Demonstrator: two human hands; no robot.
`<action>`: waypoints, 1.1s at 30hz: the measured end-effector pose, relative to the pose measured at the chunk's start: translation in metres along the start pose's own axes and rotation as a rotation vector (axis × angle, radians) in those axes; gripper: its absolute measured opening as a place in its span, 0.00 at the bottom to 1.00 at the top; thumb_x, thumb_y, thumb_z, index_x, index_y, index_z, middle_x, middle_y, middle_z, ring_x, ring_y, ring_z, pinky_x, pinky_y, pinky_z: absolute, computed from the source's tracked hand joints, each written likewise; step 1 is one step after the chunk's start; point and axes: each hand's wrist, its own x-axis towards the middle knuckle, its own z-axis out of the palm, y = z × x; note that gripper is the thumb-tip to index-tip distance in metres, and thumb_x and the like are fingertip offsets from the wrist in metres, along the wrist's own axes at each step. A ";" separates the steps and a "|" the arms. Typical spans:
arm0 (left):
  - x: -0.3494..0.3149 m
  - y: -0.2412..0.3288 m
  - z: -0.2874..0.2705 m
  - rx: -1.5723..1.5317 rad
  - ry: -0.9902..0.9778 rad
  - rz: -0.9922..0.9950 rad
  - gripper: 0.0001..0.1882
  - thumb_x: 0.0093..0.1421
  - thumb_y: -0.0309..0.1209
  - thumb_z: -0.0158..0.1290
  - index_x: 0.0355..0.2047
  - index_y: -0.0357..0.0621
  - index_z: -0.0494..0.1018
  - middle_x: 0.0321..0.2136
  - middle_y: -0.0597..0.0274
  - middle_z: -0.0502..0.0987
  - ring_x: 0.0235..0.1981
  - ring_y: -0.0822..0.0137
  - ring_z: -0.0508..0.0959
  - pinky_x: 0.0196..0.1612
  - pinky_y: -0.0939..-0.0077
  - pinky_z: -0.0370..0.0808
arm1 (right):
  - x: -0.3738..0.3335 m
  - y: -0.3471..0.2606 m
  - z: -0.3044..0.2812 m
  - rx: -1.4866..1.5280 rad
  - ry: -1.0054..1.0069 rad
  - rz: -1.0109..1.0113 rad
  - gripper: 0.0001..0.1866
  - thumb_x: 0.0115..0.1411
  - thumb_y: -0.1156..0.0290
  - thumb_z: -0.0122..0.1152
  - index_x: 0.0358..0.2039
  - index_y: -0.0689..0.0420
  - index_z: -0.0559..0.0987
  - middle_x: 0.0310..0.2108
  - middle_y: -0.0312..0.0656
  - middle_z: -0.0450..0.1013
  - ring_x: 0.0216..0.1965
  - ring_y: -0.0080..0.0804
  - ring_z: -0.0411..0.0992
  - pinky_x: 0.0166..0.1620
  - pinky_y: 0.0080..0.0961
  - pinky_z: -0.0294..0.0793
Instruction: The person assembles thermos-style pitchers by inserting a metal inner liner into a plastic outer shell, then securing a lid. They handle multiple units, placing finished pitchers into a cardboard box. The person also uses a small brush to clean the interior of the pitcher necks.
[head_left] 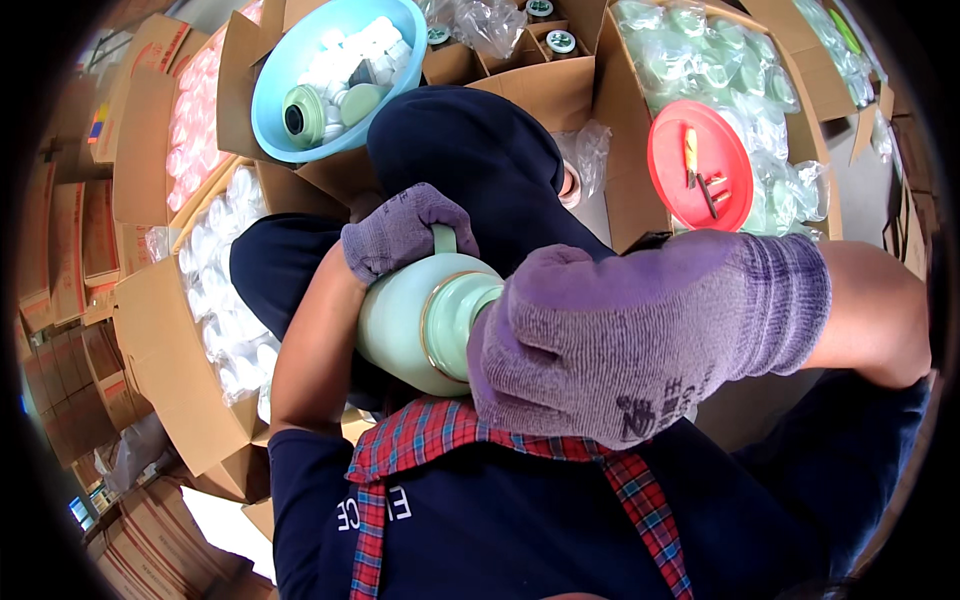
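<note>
A pale green thermos jug [400, 325] with a gold ring round its shoulder lies tilted across my lap, its neck pointing right. My left hand [405, 230], in a grey-purple knit glove, is closed round the jug's handle. My right hand [610, 340], gloved alike, wraps the neck end and hides the jug's mouth and whatever covers it. Beyond my knees, a light blue basin [275, 60] holds many white plastic pieces and a round green part [303, 115] with a dark centre.
A red round tray [668, 200] with a yellow-handled tool [691, 155] rests on a carton of bagged pale green parts [700, 60]. At the left stand cartons of white parts [225, 300] and pink parts [195, 130]. A divided carton [540, 95] with jugs stands ahead.
</note>
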 end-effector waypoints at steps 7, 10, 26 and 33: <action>-0.012 -0.006 0.001 0.053 0.099 0.032 0.06 0.51 0.23 0.60 0.30 0.39 0.83 0.28 0.54 0.84 0.30 0.61 0.84 0.37 0.72 0.79 | -0.016 0.005 -0.018 0.172 -0.044 0.339 0.11 0.51 0.67 0.66 0.32 0.60 0.80 0.30 0.36 0.73 0.25 0.30 0.71 0.29 0.29 0.70; -0.026 0.002 -0.009 0.120 0.130 0.103 0.07 0.50 0.24 0.60 0.31 0.41 0.83 0.30 0.55 0.84 0.32 0.60 0.84 0.37 0.71 0.79 | -0.024 0.009 -0.041 0.165 -0.068 0.511 0.12 0.53 0.69 0.68 0.37 0.61 0.81 0.30 0.38 0.73 0.27 0.33 0.72 0.30 0.31 0.71; -0.089 0.062 -0.036 1.013 0.656 0.469 0.13 0.51 0.37 0.60 0.34 0.44 0.81 0.39 0.59 0.83 0.42 0.53 0.81 0.48 0.60 0.77 | -0.123 0.048 0.088 0.239 0.008 1.236 0.15 0.59 0.79 0.53 0.48 0.60 0.75 0.41 0.54 0.74 0.46 0.53 0.74 0.50 0.42 0.74; -0.144 -0.003 0.060 1.226 0.429 0.309 0.08 0.47 0.30 0.59 0.31 0.52 0.79 0.41 0.61 0.78 0.44 0.53 0.78 0.47 0.50 0.75 | -0.228 0.034 0.058 0.300 0.848 1.830 0.08 0.61 0.80 0.58 0.42 0.64 0.78 0.31 0.37 0.77 0.30 0.20 0.73 0.35 0.20 0.74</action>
